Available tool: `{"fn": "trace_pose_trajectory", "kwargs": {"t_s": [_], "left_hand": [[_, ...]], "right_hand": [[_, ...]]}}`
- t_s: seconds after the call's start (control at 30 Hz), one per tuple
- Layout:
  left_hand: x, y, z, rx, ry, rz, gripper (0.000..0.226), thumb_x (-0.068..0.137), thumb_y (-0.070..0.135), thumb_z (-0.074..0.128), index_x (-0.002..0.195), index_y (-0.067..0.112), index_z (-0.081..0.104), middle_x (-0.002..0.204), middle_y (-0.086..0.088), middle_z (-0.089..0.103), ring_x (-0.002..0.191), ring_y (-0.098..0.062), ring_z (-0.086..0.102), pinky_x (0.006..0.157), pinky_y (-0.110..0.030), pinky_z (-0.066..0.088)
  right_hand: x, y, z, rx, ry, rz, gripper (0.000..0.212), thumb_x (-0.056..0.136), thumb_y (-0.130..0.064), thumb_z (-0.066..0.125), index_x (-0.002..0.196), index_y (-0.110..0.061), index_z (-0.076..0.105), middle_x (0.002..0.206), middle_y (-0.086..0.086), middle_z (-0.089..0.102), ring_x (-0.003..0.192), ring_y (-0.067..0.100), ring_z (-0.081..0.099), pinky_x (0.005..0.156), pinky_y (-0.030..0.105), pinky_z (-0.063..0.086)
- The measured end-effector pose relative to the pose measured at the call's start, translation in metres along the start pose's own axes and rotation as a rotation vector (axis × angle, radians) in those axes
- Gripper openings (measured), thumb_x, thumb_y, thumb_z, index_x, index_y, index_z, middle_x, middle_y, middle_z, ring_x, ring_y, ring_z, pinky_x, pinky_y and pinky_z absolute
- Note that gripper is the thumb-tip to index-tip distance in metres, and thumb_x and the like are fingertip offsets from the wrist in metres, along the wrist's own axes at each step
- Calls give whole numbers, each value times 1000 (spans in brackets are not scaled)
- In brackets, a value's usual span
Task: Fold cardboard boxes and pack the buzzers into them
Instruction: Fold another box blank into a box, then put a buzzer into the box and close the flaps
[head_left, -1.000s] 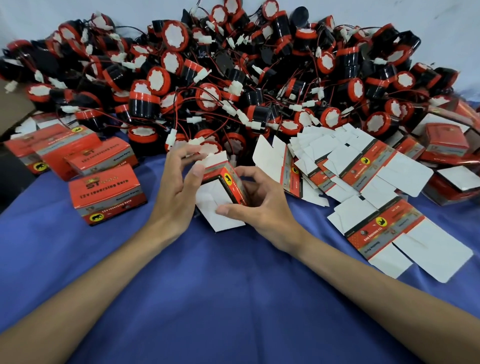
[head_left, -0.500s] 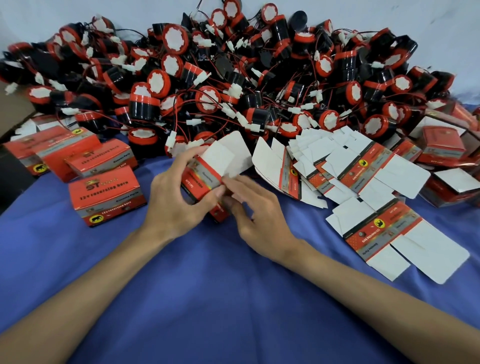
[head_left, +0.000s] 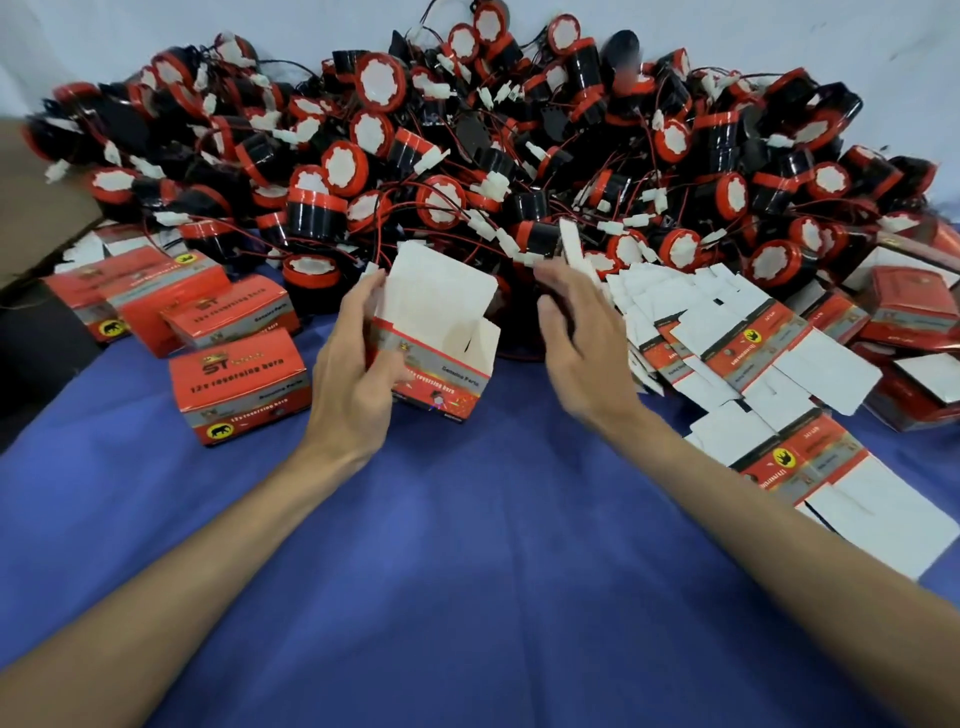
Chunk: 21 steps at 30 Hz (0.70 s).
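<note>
Cardboard box (head_left: 441, 384), red and grey outside and white inside, stands upright on the blue cloth (head_left: 467, 545) with its top open and its lid flap raised at the back. The left hand (head_left: 353, 384) grips it from its left side: the thumb lies across the printed front face, and the other fingers curl round the left wall, their tips up at the edge of the lid flap. The right hand (head_left: 582, 338) is just right of the box and clear of it. Its fingers (head_left: 587, 291) are stretched forward and slightly spread toward the near edge of the buzzers (head_left: 467, 156). They are blurred, so I cannot tell whether they touch one. Closed boxes (head_left: 239, 384) sit left of the left hand, and flat blanks (head_left: 753, 353) lie fanned to the right.
</note>
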<state>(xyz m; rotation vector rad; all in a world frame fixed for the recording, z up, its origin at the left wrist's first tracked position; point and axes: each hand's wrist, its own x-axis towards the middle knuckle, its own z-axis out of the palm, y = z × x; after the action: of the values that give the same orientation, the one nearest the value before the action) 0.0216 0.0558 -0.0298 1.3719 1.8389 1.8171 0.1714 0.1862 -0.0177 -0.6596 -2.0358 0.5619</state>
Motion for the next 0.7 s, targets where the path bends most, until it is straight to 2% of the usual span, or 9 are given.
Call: {"fn": "trace_pose_trajectory", "kwargs": {"t_s": [0.07,0.13,0.2,0.27,0.37,0.47,0.53,0.63,0.7], "left_hand": [[0,0,1,-57,7,-19,75,65,11,43,140,13,40,116,2,57,92,3,55,75,-17,46],[0,-2,2,-104,26,-42,72,59,9,43,131,17,46,106,10,59,94,2,54,74,-16,46],[0,-4,4,-146,38,-77,68,56,8,42,123,18,47,103,15,58,93,5,54,73,-15,46],[1,-5,5,-186,41,-128,66,53,8,43,117,20,46,105,14,57,95,8,54,75,-15,46],[2,-6,6,-231,29,-183,64,50,7,42,112,22,43,105,11,53,90,12,53,70,-12,47],[0,-3,8,-223,-4,-184,56,49,6,42,102,24,39,102,6,47,91,1,50,64,-13,46],[-2,-1,7,-215,-9,-140,53,50,6,43,100,23,36,103,4,45,91,0,48,65,-18,45],[-3,1,6,-225,-39,-68,65,56,6,47,118,15,30,113,-1,44,108,-12,48,79,-36,49],[-4,2,6,-170,-39,-8,73,61,16,54,128,13,26,116,7,47,112,-16,49,84,-37,49]], "right_hand": [[19,3,4,-122,10,-62,29,92,2,48,120,4,57,117,15,60,109,19,56,95,12,38],[35,4,12,-247,-171,-159,27,87,6,50,113,7,59,112,21,59,103,32,58,91,30,45],[46,5,21,-483,-479,-282,34,90,-7,52,123,0,58,126,18,54,115,32,51,97,39,40],[47,4,30,-700,-616,-352,43,92,-23,52,133,-11,52,137,9,49,127,27,42,107,38,29],[41,-1,35,-757,-605,-345,39,89,-20,51,126,-9,54,127,12,55,123,29,44,105,41,23],[36,2,34,-773,-563,-358,33,89,-14,47,120,-6,54,119,12,58,114,27,51,104,37,23],[35,6,36,-748,-541,-340,37,89,-21,49,123,-7,51,119,10,57,113,24,52,105,34,21],[34,9,42,-639,-532,-278,54,90,-36,52,135,-8,40,124,7,55,119,22,49,111,35,11],[35,11,47,-599,-549,-244,60,89,-37,53,139,-9,34,127,6,55,125,21,43,112,37,5]]}}
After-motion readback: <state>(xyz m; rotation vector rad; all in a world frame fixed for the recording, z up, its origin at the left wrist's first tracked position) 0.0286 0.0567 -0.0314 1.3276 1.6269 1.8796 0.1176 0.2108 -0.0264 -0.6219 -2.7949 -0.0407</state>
